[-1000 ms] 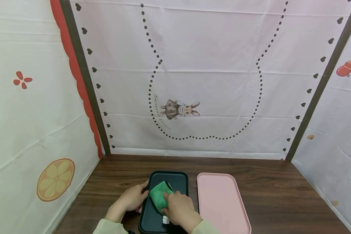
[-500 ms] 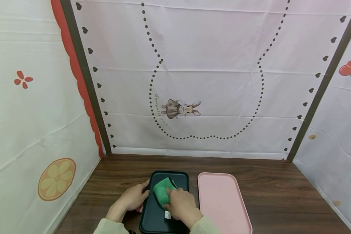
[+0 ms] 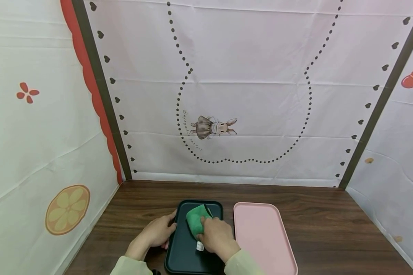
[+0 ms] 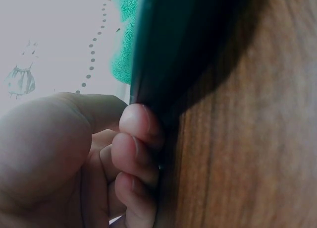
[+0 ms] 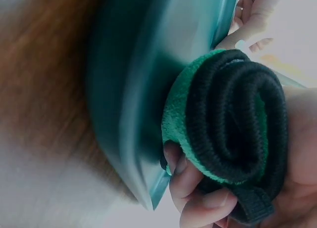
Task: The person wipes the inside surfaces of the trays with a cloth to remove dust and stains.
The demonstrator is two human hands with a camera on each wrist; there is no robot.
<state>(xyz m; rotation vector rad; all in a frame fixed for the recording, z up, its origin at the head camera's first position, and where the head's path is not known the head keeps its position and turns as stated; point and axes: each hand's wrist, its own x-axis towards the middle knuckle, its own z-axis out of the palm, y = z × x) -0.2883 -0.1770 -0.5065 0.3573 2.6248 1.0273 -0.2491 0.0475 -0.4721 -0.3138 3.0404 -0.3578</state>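
Left hand (image 3: 158,232) grips dark green tray (image 3: 183,258), right hand (image 3: 217,236) grips green cloth (image 3: 195,220)

Left side: white wall sheet (image 3: 20,152) with an orange-slice print (image 3: 67,210), out to the left of the left hand. Left hand next: pinching the tray's left edge, thumb at the rim, other fingers curled against its outer side, low by the wood table (image 3: 316,229). Dark green tray is just right of this hand, on the table. Green cloth sits over the tray's inside, between the hands, bunched in the right hand's grip, thumb and fingers curled round it. Right wrist view: folded layers, dark edging, dark tab hanging by the fingers. White tag (image 3: 200,246) pokes out left of the right hand. Pink tray (image 3: 261,233), flat on the table, just right of the right hand.
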